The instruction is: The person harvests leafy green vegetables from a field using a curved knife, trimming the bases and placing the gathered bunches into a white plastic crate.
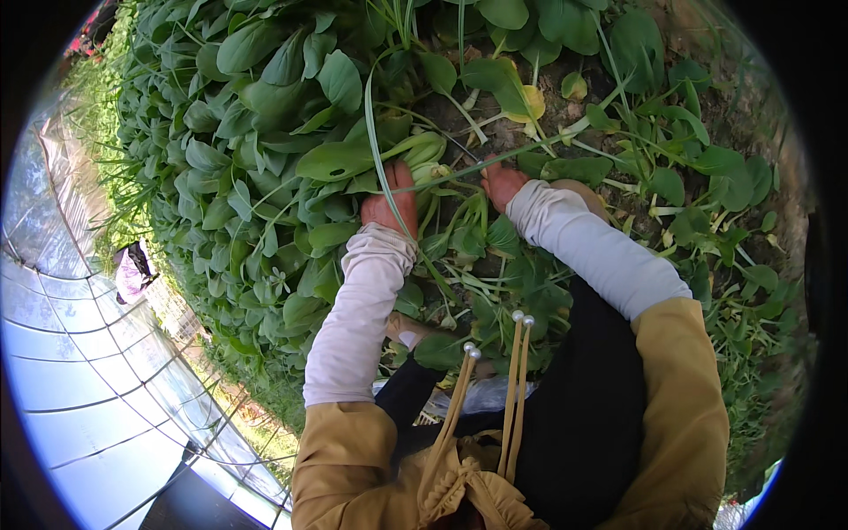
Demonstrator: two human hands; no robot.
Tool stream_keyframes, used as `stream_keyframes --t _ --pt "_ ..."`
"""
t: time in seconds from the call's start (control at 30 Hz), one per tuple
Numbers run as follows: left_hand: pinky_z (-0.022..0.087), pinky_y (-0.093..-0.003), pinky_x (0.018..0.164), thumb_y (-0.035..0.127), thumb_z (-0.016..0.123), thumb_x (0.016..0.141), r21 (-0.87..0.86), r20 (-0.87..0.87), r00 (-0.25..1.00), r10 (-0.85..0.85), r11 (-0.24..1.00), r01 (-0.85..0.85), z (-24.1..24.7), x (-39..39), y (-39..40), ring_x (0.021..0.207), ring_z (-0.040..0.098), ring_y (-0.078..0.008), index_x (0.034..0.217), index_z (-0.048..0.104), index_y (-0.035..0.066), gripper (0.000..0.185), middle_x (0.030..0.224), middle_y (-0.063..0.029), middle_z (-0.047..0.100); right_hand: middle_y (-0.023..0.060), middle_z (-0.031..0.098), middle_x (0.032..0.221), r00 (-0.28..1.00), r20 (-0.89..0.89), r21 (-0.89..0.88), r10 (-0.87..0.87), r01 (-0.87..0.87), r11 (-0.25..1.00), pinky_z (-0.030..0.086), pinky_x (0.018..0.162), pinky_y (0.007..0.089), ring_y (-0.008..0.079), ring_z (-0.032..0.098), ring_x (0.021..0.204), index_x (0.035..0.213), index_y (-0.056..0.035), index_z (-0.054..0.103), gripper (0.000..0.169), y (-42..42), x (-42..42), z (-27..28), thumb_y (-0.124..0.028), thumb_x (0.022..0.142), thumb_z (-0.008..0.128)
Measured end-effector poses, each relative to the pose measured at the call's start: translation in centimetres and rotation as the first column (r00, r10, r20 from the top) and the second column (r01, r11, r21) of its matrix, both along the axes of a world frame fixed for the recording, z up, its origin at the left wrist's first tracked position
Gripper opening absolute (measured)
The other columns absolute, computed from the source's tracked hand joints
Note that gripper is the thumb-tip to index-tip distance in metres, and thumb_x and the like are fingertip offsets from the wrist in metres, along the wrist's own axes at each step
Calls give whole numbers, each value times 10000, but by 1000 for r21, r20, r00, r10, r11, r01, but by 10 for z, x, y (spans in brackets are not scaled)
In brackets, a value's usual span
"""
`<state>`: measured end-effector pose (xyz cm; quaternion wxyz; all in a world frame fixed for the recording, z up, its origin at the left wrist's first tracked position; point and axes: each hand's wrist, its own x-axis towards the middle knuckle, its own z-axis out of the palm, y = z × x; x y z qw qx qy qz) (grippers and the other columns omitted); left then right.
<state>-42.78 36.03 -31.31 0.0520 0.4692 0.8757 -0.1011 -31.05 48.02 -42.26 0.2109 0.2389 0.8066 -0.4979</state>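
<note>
My left hand [389, 204] is closed around a head of pak choi [422, 151], which lies on its side with its pale cut-looking base toward the right. One of its leaves has a small hole. To the right, my right hand [503, 185] is curled around the handle end of a thin metal blade [465, 148], probably a knife; the handle is hidden in my fingers. The blade points up and left, toward the pak choi, with a small gap between them. A long grass blade [372, 126] crosses in front of my left hand.
Dense standing pak choi [265, 112] fills the left side. Loose leaves and stalks [464, 232] lie below my hands, and yellowing leaves [530, 103] rest on bare soil [556, 73]. A ribbed plastic greenhouse wall [79, 371] curves along the left. Another person [134, 271] is far left.
</note>
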Motion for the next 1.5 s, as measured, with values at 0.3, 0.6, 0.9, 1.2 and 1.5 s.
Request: stream_keyframes --t 0.3,0.6,0.9,1.2,1.5 --pt "448 -375 670 -29 514 624 211 190 970 149 959 -189 2 -5 -14 829 526 -327 981 463 48 369 924 -148 520 243 541 912 987 148 -124 58 -39 991 415 693 457 396 523 828 985 -3 358 352 12 -15 26 -252 784 506" --pt "449 -276 657 5 646 614 629 394 919 -16 734 -257 114 33 69 751 575 -248 978 507 29 390 858 -130 561 84 517 1000 497 -290 -809 -818 329 487 446 596 242 120 515 665 1019 -28 352 804 85 22 132 -411 450 773" --pt "455 -313 773 -15 630 582 613 607 699 -378 783 -109 134 104 117 1051 450 -330 1171 383 -9 638 1235 -212 335 198 551 971 -44 -501 -784 -864 446 432 374 378 165 101 528 553 1022 -34 390 469 166 75 215 32 633 643" --pt "442 -258 723 -48 601 658 148 962 -120 -244 838 -525 216 94 -34 865 553 -161 1231 336 19 636 1157 -138 464 207 538 928 531 -614 -504 -584 305 808 458 699 302 204 557 774 978 -3 369 491 192 135 325 -70 592 665" --pt "122 -342 1001 3 662 564 164 915 -29 -402 436 -885 239 108 -50 1250 147 -215 1312 -3 44 1002 1361 -140 86 80 552 896 759 -635 -721 -142 -516 462 427 730 260 137 544 804 1004 -27 433 465 4 6 310 -131 615 667"
